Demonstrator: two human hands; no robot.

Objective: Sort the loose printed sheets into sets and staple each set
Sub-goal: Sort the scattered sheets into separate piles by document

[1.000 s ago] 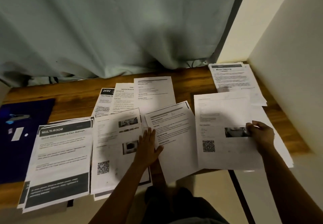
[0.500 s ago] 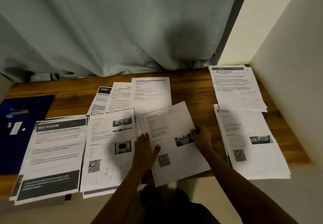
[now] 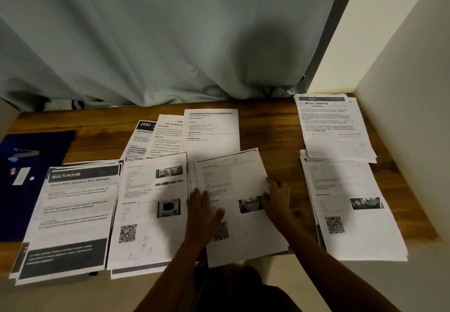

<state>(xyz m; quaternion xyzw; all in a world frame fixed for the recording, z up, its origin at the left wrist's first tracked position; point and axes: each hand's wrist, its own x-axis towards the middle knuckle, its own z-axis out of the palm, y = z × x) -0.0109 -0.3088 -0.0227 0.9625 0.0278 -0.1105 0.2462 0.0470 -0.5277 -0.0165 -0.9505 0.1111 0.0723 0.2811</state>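
Printed sheets lie in piles on the wooden table (image 3: 267, 126). At the left sits a pile headed MULTI-ROOM (image 3: 73, 214), with a pile of photo and QR-code sheets (image 3: 148, 211) beside it. A loose middle sheet (image 3: 231, 180) lies tilted at the front centre. My left hand (image 3: 202, 216) rests flat on this sheet's left part. My right hand (image 3: 277, 197) holds its right edge with curled fingers. Further right is another QR-code pile (image 3: 353, 216), and behind it a Mirror Cleaning pile (image 3: 333, 126). A stapler (image 3: 24, 153) lies on a dark blue folder (image 3: 36, 202) at the far left.
Three fanned text sheets (image 3: 211, 131) lie at the back centre. A pale curtain (image 3: 170, 43) hangs behind the table. A white wall (image 3: 401, 116) closes the right side. Several piles overhang the table's front edge.
My right hand laid its sheet on the right QR-code pile, then came left onto the middle sheet and now holds its right edge. My left hand stayed in place.
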